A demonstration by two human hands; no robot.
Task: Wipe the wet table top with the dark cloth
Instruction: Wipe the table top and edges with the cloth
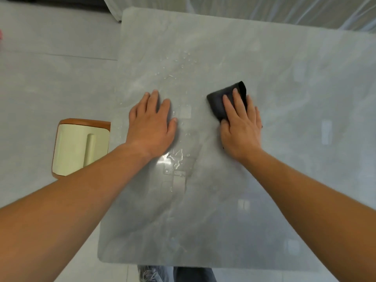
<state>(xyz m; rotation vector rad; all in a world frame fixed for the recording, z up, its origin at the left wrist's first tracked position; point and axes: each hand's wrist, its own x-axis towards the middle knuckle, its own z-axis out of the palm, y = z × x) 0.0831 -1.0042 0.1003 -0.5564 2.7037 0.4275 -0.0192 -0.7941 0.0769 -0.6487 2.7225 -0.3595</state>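
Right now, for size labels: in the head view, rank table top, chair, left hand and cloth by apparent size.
table top
chair and left hand: about alike; chair is farther, partly hidden
cloth, partly under right hand

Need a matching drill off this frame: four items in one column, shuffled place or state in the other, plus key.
Column one
1. left hand
2. right hand
3. dark cloth
4. cream seat

Column two
A. off the table, beside its left edge
B. flat on the bare wet table top, holding nothing
C. pinned on the table under straight fingers
D. pressing down on the cloth

Pairs: 1-B, 2-D, 3-C, 4-A
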